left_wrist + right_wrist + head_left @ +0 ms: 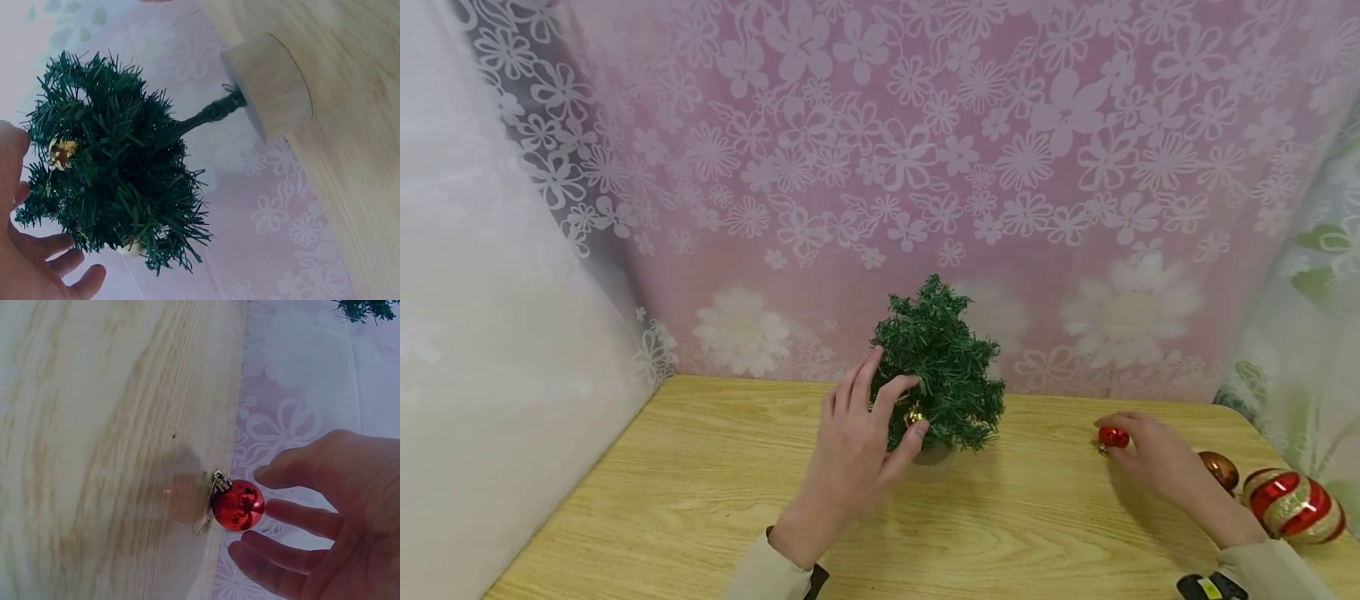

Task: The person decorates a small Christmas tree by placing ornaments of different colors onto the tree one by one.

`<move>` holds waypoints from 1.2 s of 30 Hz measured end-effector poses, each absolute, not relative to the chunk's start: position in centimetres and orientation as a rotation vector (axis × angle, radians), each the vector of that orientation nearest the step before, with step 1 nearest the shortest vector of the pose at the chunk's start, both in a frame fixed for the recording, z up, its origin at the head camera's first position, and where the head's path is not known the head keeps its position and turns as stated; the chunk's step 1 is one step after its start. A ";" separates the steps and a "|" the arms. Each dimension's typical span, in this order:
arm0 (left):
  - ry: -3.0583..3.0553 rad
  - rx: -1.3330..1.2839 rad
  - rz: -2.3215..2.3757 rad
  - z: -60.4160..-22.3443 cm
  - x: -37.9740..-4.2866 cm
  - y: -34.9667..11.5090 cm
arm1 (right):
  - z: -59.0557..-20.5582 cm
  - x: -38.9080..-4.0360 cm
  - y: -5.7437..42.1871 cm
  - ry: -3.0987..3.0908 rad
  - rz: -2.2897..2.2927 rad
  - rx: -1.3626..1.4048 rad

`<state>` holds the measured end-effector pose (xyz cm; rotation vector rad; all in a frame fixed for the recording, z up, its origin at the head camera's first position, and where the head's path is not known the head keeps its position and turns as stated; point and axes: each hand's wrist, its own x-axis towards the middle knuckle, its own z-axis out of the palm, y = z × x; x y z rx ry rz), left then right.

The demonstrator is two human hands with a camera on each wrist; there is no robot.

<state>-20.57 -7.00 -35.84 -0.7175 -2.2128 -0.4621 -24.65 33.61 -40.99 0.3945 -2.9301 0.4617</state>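
Observation:
A small green artificial Christmas tree [943,367] stands upright in a round pale wooden base [269,87]. A shiny gold ball ornament [61,154] hangs among its branches, and a pale one [132,249] shows lower in the left wrist view. My left hand [857,442] is at the tree's left side, thumb and fingers spread around the gold ball without gripping it. On the table to the right lies a shiny red ball ornament [239,505] with a gold cap and string. My right hand [337,512] reaches around it, fingertips at its side, thumb apart from it.
Right of the red ball, a copper-brown ball [1219,471] and a larger red-and-gold striped ball [1292,504] lie near the table's right edge. The wooden table [700,475] ends at a pink floral curtain [820,167] behind. White sheeting [512,292] hangs on the left.

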 end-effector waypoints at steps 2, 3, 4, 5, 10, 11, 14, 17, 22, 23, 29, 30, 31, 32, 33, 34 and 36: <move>-2.236 -0.730 -0.494 -35.7 -20.7 -7.3 | -41.0 -24.7 33.6 -2.939 0.449 0.397; -2.245 -0.732 -0.507 -35.7 -20.8 -7.4 | -41.0 -24.8 33.7 -2.939 0.445 0.401; -2.258 -0.731 -0.518 -35.6 -20.8 -7.5 | -41.1 -24.8 33.7 -2.942 0.443 0.399; -2.269 -0.728 -0.527 -35.6 -20.9 -7.6 | -41.1 -24.8 33.7 -2.942 0.438 0.401; -2.327 -0.700 -0.570 -35.4 -21.0 -8.2 | -41.3 -24.6 34.0 -2.928 0.387 0.418; -2.334 -0.694 -0.575 -35.4 -21.0 -8.2 | -41.4 -24.5 34.0 -2.926 0.376 0.420; -2.342 -0.685 -0.587 -35.5 -21.2 -8.5 | -41.6 -24.4 34.2 -2.935 0.372 0.407; -2.346 -0.677 -0.583 -35.6 -21.4 -8.7 | -41.7 -24.3 34.3 -2.948 0.394 0.401; -2.343 -0.685 -0.578 -35.7 -21.5 -8.9 | -41.8 -24.2 34.5 -2.999 0.465 0.410; -2.346 -0.686 -0.581 -35.7 -21.5 -9.0 | -41.8 -24.2 34.5 -3.011 0.485 0.405; -2.360 -0.699 -0.621 -35.7 -21.5 -8.9 | -41.8 -23.5 34.4 -2.981 0.560 0.369; -2.362 -0.700 -0.627 -35.7 -21.5 -8.8 | -41.8 -23.3 34.3 -2.962 0.565 0.370; -2.364 -0.699 -0.633 -35.7 -21.6 -8.8 | -41.7 -23.2 34.2 -2.944 0.573 0.370; -2.366 -0.699 -0.638 -35.7 -21.6 -8.8 | -41.6 -23.1 34.1 -2.927 0.581 0.372; -2.368 -0.699 -0.639 -35.7 -21.7 -8.8 | -41.5 -23.0 33.9 -2.908 0.580 0.378; -2.368 -0.701 -0.643 -35.7 -21.7 -8.8 | -41.3 -22.8 33.8 -2.890 0.579 0.385; -2.369 -0.707 -0.650 -35.7 -21.8 -8.7 | -41.0 -22.6 33.4 -2.860 0.575 0.397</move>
